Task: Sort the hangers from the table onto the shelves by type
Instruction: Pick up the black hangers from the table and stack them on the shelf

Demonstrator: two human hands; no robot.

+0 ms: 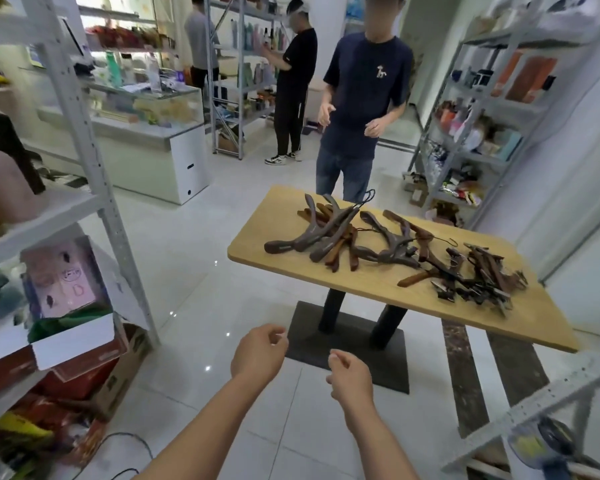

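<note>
A light wooden table [326, 275] stands ahead to the right and carries several hangers. Broad dark brown coat hangers [321, 233] lie heaped at its left and middle. Slimmer clip hangers [482, 275] with metal clamps are piled toward its right end. My left hand [258, 351] and my right hand [350, 377] hover over the floor short of the table, both with loosely curled fingers and holding nothing. A grey metal shelf unit [94, 157] rises at my left and another shelf's corner [548, 400] shows at the lower right.
A person in a dark blue shirt [364, 98] stands just behind the table. Two more people stand at the shelves farther back. Open cardboard boxes [73, 327] sit under the left shelf, and a cable lies on the tiled floor. A glass counter is at the back left.
</note>
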